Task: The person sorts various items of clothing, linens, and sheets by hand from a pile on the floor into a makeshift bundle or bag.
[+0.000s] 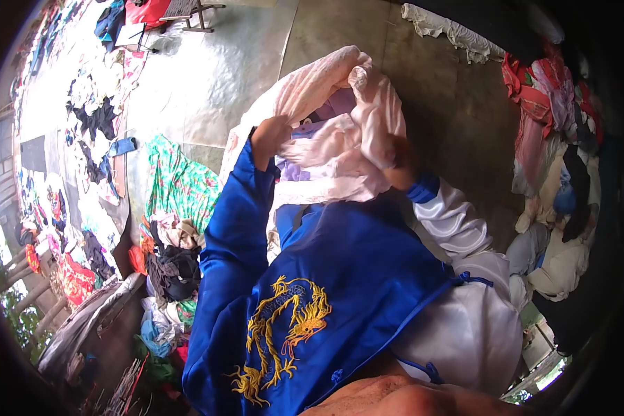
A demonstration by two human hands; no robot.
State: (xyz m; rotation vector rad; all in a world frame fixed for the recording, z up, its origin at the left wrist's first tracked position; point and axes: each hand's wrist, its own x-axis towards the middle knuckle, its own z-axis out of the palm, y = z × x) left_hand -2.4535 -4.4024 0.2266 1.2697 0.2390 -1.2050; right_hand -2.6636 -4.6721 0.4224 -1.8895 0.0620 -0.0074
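Observation:
Pale pink cloth (312,83) is held up in front of my body, its edge looped round like an open mouth. Lavender fabric (295,170) shows inside the loop. My left hand (270,141) is closed on the cloth's left edge, with the fingers curled over it. At the right edge my right hand (399,166) is closed on the same cloth, though it is dark and smeared by motion. The lower part of the cloth lies against the blue satin top (333,263) that I wear, which has a gold dragon on it.
A green floral cloth (177,184) lies on the floor to the left, near dark and mixed clothes (177,267). More clothes spread along the far left. At right are heaped garments (544,118). A rolled white cloth (451,31) lies at the back, and a stool (187,10) stands at upper left.

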